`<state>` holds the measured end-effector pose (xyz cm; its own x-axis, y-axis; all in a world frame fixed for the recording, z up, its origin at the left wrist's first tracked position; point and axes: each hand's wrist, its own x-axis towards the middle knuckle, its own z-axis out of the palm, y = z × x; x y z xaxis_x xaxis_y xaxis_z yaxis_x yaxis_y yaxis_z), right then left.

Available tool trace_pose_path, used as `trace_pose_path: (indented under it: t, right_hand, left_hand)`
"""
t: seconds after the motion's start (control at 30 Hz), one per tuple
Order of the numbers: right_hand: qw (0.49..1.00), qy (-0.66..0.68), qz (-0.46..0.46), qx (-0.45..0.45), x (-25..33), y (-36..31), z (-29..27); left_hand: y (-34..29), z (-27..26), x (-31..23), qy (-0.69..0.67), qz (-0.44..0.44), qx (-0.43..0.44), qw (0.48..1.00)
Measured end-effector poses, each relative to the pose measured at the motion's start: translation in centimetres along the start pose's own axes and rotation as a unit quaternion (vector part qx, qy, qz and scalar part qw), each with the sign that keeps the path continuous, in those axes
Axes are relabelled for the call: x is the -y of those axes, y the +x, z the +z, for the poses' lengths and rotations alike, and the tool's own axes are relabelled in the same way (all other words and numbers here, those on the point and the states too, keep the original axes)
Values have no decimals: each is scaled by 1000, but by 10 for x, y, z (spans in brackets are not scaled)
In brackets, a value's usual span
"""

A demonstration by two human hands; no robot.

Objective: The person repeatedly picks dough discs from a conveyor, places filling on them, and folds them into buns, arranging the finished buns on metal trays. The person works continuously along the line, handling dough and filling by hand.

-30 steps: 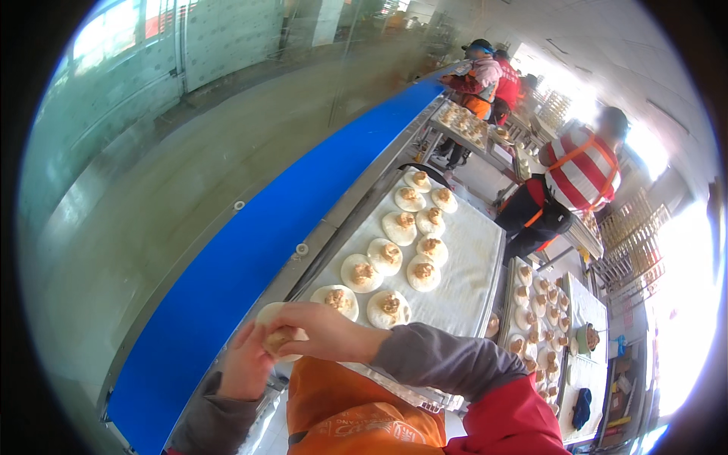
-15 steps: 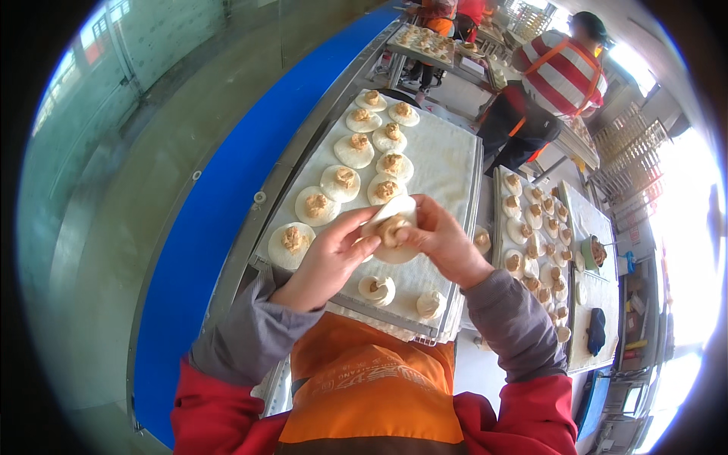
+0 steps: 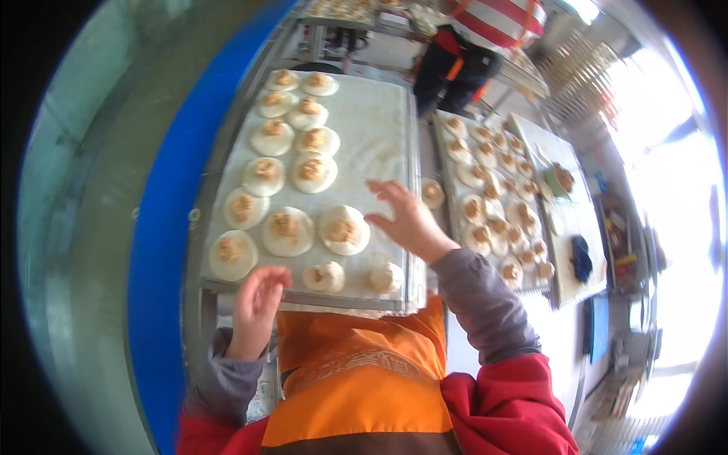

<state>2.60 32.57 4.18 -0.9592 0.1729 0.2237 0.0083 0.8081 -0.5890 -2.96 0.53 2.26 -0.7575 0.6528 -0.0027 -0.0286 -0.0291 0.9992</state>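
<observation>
Along the left side of the near tray (image 3: 371,136) runs a long blue belt (image 3: 155,303). Beyond this tray stands a person in striped top (image 3: 497,23); to its right lies a second tray (image 3: 452,186), crowded with dough pieces (image 3: 523,215). At its front left corner, the left hand (image 3: 258,305) curls loosely; the right hand (image 3: 413,225) spreads wide above it, both empty. Half a second earlier, they together hold a filled dough round (image 3: 344,230), which now rests on the near tray, beside the right hand.
</observation>
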Motion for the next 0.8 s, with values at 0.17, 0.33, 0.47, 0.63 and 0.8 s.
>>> trace_pose_path:
  t: [0.17,0.33,0.47,0.63,0.8]
  right_hand:
    - [949,287,128,13,-29,-135,-78]
    - [865,256,401,158,-102,-317,1]
    - [681,337,629,-167,-174,-431,43]
    - [639,116,402,-646,-239,-498,-63]
    - [745,-279,289,-532,-348,-515,-249]
  left_hand:
    - [-27,48,-5,-66,-26,285,956]
    - [-19,140,12,-147,-101,437,882]
    - [-1,197,16,-111,-186,463,860]
    - [13,271,9,-47,-118,552,824]
    - [28,331,9,-67,-120,588,797]
